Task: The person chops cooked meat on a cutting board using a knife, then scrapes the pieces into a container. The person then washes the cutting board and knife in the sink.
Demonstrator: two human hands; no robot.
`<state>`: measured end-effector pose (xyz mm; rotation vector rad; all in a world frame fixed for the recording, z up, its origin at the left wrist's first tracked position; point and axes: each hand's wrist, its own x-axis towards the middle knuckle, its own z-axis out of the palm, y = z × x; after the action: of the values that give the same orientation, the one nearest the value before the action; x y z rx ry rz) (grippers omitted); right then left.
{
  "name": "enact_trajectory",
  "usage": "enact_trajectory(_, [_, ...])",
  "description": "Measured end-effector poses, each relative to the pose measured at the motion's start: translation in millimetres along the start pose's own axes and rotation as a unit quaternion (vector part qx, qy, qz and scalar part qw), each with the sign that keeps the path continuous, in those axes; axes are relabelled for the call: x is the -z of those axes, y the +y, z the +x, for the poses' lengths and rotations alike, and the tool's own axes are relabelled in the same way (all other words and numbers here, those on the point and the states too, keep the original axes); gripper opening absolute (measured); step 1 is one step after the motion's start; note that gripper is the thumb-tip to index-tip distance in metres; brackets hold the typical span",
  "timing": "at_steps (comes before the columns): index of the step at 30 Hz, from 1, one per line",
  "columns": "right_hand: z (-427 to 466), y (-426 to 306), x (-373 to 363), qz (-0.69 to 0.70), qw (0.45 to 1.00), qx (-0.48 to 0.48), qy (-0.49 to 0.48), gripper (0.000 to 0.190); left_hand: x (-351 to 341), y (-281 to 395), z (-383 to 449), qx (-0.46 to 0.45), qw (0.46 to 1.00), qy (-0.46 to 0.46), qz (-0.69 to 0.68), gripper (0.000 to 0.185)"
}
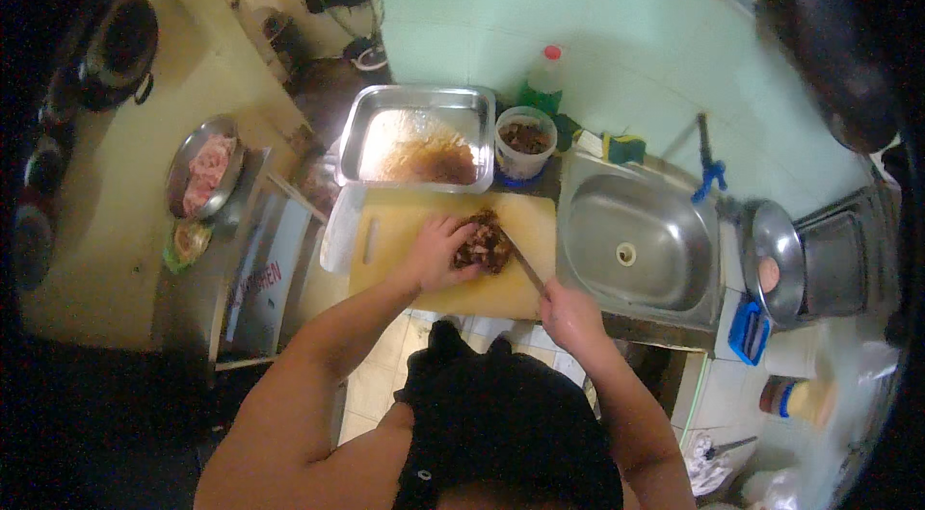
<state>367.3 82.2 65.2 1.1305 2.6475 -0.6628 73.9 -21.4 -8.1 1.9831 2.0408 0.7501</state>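
Observation:
A pile of chopped brown meat (485,244) lies on a yellow cutting board (405,293). My left hand (442,253) rests against the left side of the pile, fingers spread partly around it; whether it grips a piece cannot be told. My right hand (571,313) is shut on the handle of a kitchen knife (526,263), whose blade slants up and left to the pile's right edge. Behind the board, a steel tray (376,141) holds brownish liquid or residue. A white plastic tub (522,162) beside it contains more chopped brown pieces.
Right of the board is a steel sink (636,235) with a blue-handled tap (708,178). A bottle of green liquid (542,87) and a sponge (623,149) stand by the wall. At left, a steel bowl (235,185) holds raw meat (209,170). Metal basins are at far right.

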Motion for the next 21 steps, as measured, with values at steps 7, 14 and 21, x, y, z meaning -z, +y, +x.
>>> enact_trajectory(7, [-23, -15, 12, 0.072, 0.993, -0.061, 0.077, 0.023, 13, -30, 13, -0.001, 0.997, -0.049, -0.064, 0.066])
enact_trajectory(14, [-41, -44, 0, 0.124, 0.978, -0.137, 0.095, 0.024, 19, -52, 27, 0.073, 0.943, -0.017, -0.325, 0.050])
enact_trajectory(21, [-58, -67, -16, 0.158, 0.963, -0.183, 0.119, 0.025, 46, -55, 49, 0.064, 0.938, -0.095, -0.328, 0.041])
